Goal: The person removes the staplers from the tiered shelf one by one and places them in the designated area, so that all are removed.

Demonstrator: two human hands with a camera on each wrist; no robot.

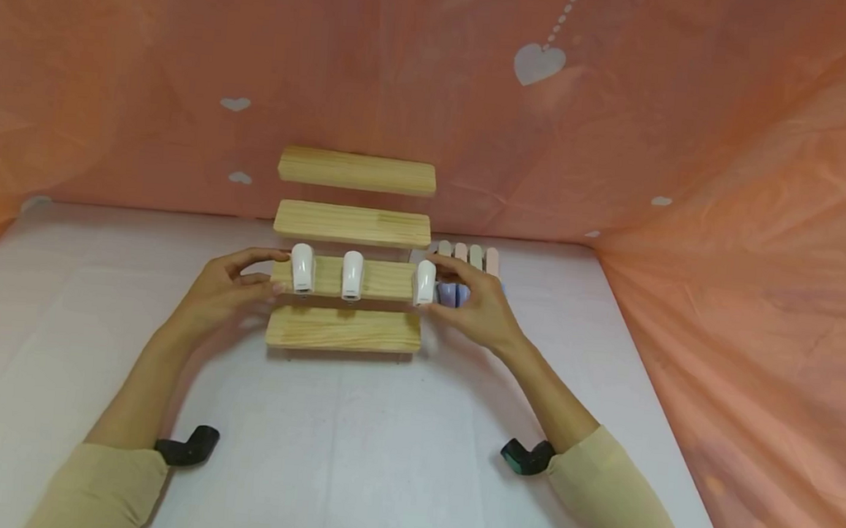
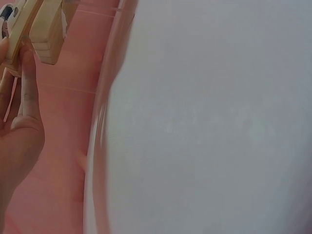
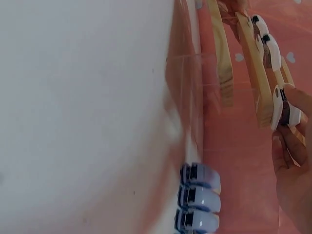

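Observation:
A clear-sided stand carries stepped wooden shelves. Three white staplers stand on one shelf board [image 1: 384,280]: a left one [image 1: 302,269], a middle one [image 1: 352,275] and a right one [image 1: 425,282]. The right hand [image 1: 475,303] pinches the right stapler between thumb and fingers at the board's end; the right wrist view shows this stapler [image 3: 293,114] with a dark gap between its white halves. At the other end, the left hand [image 1: 223,288] holds the board's end between thumb and fingers, beside the left stapler. In the left wrist view its fingertips meet the wood.
Other wooden boards rise behind, the top one [image 1: 358,171] nearest the pink curtain [image 1: 409,64]; a lower board [image 1: 344,330] lies in front. Right of the stand, several pastel staplers [image 1: 476,256] and bluish ones [image 3: 202,199] stand in rows on the white tabletop [image 1: 378,459].

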